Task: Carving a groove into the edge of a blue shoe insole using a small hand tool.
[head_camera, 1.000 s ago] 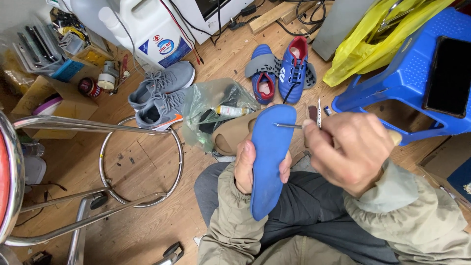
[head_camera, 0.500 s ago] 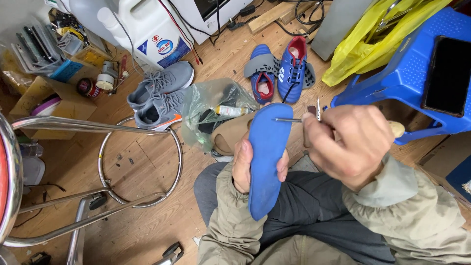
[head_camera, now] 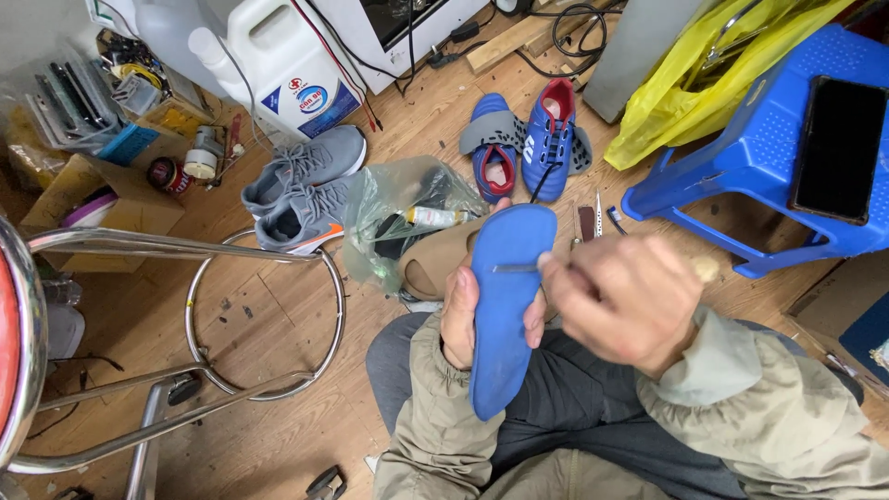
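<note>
My left hand (head_camera: 461,315) grips a blue shoe insole (head_camera: 502,306) from behind and holds it upright over my lap, underside facing me. My right hand (head_camera: 625,301) is closed on a thin metal tool (head_camera: 515,268) whose tip lies across the upper part of the insole; a pale wooden handle end (head_camera: 707,268) sticks out past the hand's right side. The right hand is blurred. A tan shoe (head_camera: 437,259) rests on the floor just behind the insole.
A clear plastic bag (head_camera: 394,208) with a tube, grey sneakers (head_camera: 301,190), a blue slipper (head_camera: 491,153) and a blue shoe (head_camera: 554,139) lie on the wooden floor ahead. A blue plastic stool (head_camera: 741,176) carrying a dark phone (head_camera: 841,148) stands right; a chrome stool frame (head_camera: 185,315) left.
My right hand has shifted slightly left and down with the metal tool, working it across the insole's upper part. The left hand and insole stay about where they were.
</note>
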